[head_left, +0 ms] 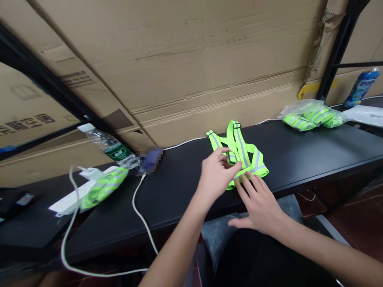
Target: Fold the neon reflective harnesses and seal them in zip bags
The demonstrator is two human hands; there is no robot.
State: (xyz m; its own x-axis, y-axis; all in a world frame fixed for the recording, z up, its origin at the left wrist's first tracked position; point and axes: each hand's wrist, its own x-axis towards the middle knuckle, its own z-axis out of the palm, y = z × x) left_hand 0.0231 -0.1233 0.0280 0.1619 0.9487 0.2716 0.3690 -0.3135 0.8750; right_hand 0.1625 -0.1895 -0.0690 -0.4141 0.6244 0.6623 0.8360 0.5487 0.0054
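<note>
A neon-yellow reflective vest (243,149) made of straps with silver stripes lies on the black table (185,183). My left hand (218,171) is closed on one of its straps, with a dark buckle showing between thumb and fingers. Beside it, my right hand (259,203) has its fingers spread, the fingertips resting on the vest's lower band and the thumb held apart. Part of the vest is hidden beneath my hands.
Several bagged neon-yellow bundles (314,115) lie at the right, near a blue bottle (360,87). To the left are a clear plastic bottle (110,145), another neon bundle (104,188), a white power strip (70,199) and a white cable (140,215). Cardboard (209,71) stands behind.
</note>
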